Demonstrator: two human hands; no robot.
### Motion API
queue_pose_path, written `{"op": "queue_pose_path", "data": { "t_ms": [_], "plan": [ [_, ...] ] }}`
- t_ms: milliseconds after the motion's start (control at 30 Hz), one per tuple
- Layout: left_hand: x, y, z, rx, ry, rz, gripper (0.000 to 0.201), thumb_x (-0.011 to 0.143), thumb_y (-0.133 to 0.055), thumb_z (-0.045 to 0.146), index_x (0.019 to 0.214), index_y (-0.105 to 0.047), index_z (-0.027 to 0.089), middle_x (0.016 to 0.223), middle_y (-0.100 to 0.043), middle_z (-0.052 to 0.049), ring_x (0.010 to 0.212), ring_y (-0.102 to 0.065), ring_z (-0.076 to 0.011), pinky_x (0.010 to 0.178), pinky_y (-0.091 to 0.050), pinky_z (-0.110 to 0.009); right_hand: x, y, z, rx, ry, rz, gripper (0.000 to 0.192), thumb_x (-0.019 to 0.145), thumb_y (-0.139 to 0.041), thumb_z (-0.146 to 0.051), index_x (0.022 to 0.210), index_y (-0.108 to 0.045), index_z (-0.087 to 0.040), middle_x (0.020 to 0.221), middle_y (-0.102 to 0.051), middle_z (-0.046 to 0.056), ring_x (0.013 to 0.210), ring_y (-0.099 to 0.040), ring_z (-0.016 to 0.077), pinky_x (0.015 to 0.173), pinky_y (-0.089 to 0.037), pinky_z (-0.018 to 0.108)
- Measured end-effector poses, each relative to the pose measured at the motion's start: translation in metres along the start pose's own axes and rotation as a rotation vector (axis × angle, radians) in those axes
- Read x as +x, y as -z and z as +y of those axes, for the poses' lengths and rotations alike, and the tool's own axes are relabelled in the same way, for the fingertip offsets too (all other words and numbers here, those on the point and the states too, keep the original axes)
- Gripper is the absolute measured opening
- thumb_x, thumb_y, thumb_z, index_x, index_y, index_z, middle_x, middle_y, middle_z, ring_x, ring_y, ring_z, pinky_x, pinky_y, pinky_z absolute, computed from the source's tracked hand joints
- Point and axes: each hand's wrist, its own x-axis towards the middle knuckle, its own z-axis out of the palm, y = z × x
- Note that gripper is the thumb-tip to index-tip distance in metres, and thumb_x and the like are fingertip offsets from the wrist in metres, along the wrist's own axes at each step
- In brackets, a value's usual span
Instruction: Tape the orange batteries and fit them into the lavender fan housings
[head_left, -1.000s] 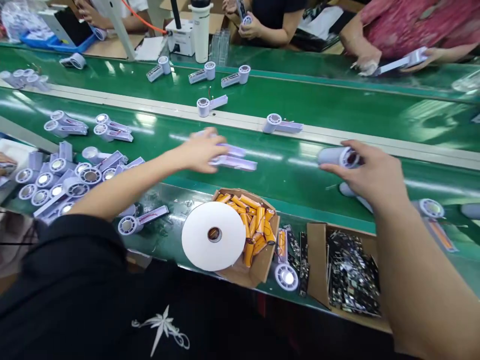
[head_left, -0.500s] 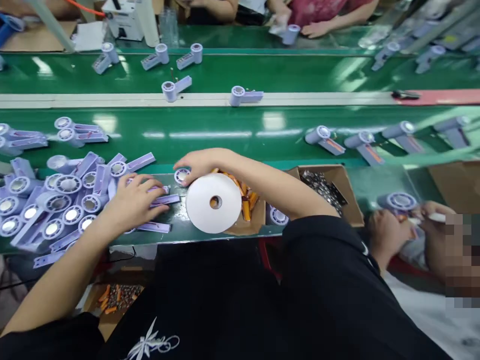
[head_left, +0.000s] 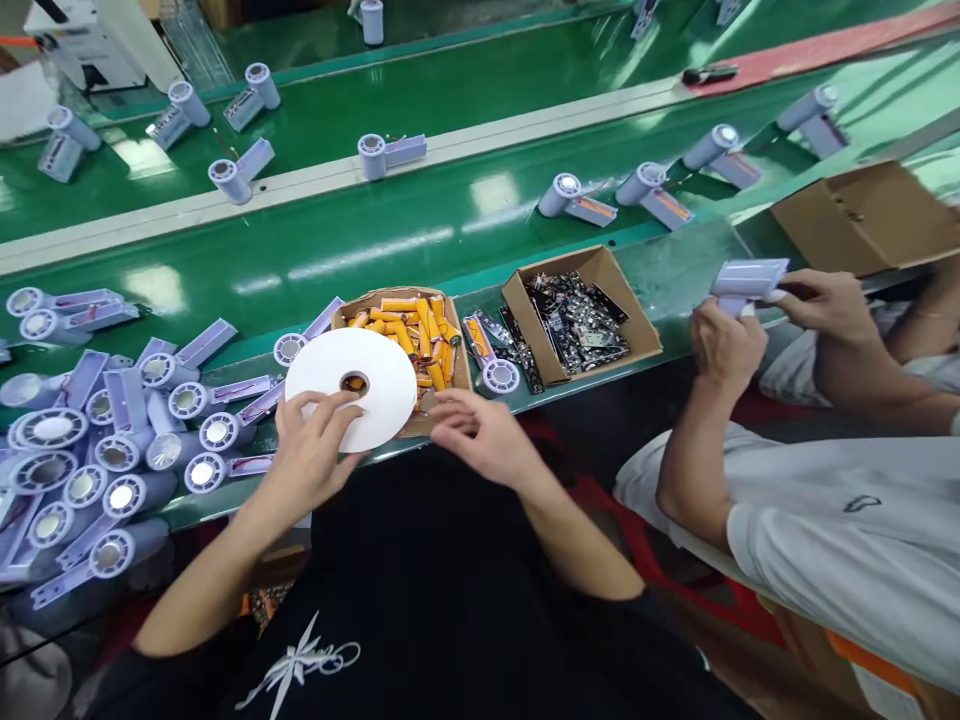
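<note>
A white roll (head_left: 311, 372), a flat disc with a hole in its middle, rests against the left front of a cardboard box of orange battery cells (head_left: 431, 325). My left hand (head_left: 319, 440) is at the roll's front edge, fingers over its face and thumb low by the rim. My right hand (head_left: 484, 435) hovers just right of the roll at the box's front edge, fingers loosely curled and apart, with nothing visible in them. Behind the roll lies a lilac handheld-fan housing (head_left: 290, 348). More lilac housings (head_left: 124, 495) are heaped left of my left hand.
A box of circuit boards (head_left: 577, 320) stands to the right, with a lilac housing (head_left: 501, 375) beside it. Green conveyor belts (head_left: 420, 235) carry several housings past. At right a co-worker's hands (head_left: 727, 340) hold a lilac housing (head_left: 750, 278); another cardboard box (head_left: 870, 215) stands beyond.
The view has swung right. My left hand has left the heaped housings and come to the white roll. My right hand has drawn back from the housing behind the roll to the battery box's front.
</note>
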Motion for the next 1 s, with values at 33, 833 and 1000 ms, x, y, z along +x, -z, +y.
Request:
{"op": "queue_pose_path", "data": {
  "t_ms": [33,833,1000],
  "plan": [
    [-0.006,-0.005,0.009,-0.014,0.028,0.060,0.035,0.097,-0.077,0.029,0.130,-0.069,0.025,0.130,-0.078,-0.015,0.124,-0.062,-0.0371,0.115,-0.046,-0.060,-0.002,-0.018,0.007,0.104,-0.045,-0.023,0.072,0.080,-0.097,-0.059,0.133,-0.068,-0.020,0.117,-0.087,0.015,0.092,-0.088,0.0259,0.083,-0.072,0.039],
    [-0.071,0.010,-0.028,-0.146,0.038,-0.048,0.046,0.089,-0.072,0.019,0.133,-0.061,0.022,0.123,-0.076,-0.012,0.121,-0.061,-0.0342,0.111,-0.044,-0.052,0.115,-0.024,-0.017,-0.809,0.653,-0.300,0.053,0.104,-0.073,-0.022,0.156,-0.065,-0.019,0.156,-0.073,0.016,0.150,-0.064,0.0357,0.132,-0.046,0.062],
    [-0.070,-0.005,-0.006,-0.069,0.030,0.020,0.044,0.094,-0.067,0.013,0.136,-0.058,0.020,0.125,-0.076,-0.014,0.124,-0.060,-0.0337,0.112,-0.041,-0.052,0.088,-0.009,-0.027,-0.317,0.610,-0.620,0.076,0.104,-0.071,-0.019,0.174,-0.042,-0.024,0.161,-0.070,0.014,0.143,-0.072,0.0250,0.121,-0.060,0.043]
  ]
}}
